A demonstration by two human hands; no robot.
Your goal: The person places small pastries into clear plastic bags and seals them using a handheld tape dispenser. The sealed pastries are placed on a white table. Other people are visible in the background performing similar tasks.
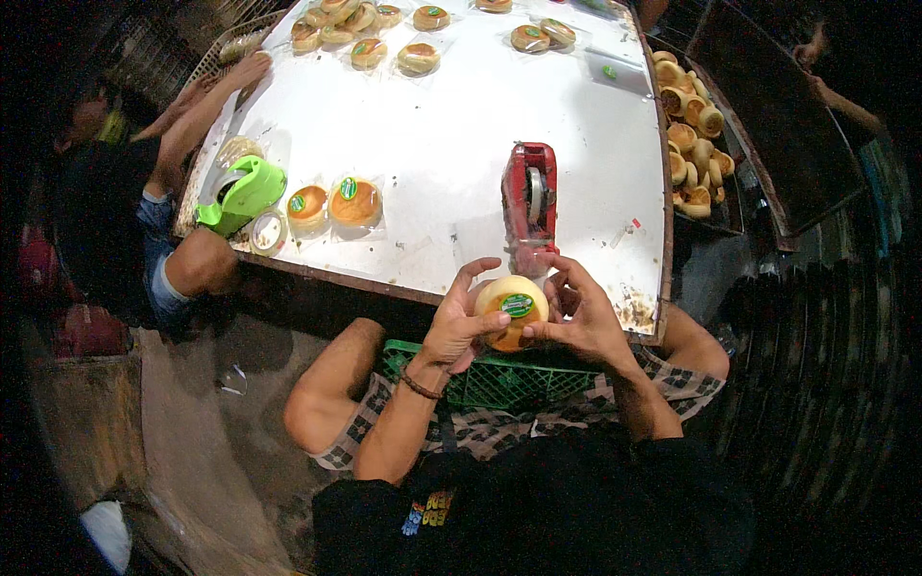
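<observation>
Between my two hands, over my lap at the table's near edge, is a round bread bun point(512, 300) in clear wrapping, with a green oval label on its browned face. My left hand point(459, 324) is closed on its left side, thumb on the face beside the label. On the other side, my right hand point(583, 315) grips the right edge, its thumb on the lower part. Just beyond my hands stands a red tape dispenser point(531, 197) with a roll of tape in it. To the left lie two wrapped, labelled buns, one being this bun point(355, 203).
More wrapped buns point(419, 60) are spread along the far side of the white table point(413, 125). A lime-green tape dispenser point(248, 192) stands at the left edge near a seated person point(106, 221). A tray of unwrapped buns point(693, 144) is on the right. A green crate point(490, 381) is below my hands.
</observation>
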